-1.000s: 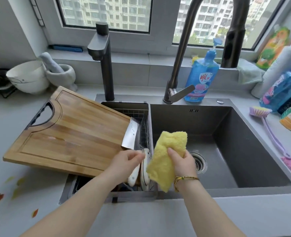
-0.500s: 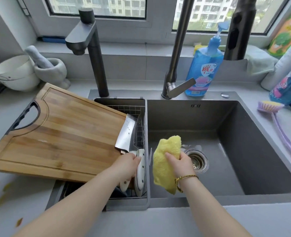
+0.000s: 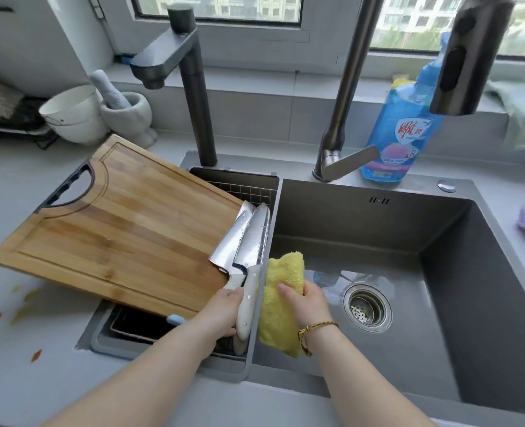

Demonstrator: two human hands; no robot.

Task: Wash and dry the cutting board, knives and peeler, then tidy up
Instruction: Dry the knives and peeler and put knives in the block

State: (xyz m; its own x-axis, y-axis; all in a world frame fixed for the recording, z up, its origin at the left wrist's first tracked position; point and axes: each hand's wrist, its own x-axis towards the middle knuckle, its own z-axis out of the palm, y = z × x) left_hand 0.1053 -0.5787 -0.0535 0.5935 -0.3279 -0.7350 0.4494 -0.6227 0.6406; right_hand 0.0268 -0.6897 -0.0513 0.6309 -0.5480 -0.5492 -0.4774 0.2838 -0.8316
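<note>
While gripped by left hand (image 3: 224, 306), knife (image 3: 252, 241) tip away, toward window; right hand (image 3: 304, 298) clutching cloth (image 3: 281, 315).

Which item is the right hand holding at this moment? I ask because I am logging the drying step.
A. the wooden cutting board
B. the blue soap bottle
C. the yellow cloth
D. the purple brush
C: the right hand grips the yellow cloth over the sink basin, while the left hand holds a white-handled knife.
</note>
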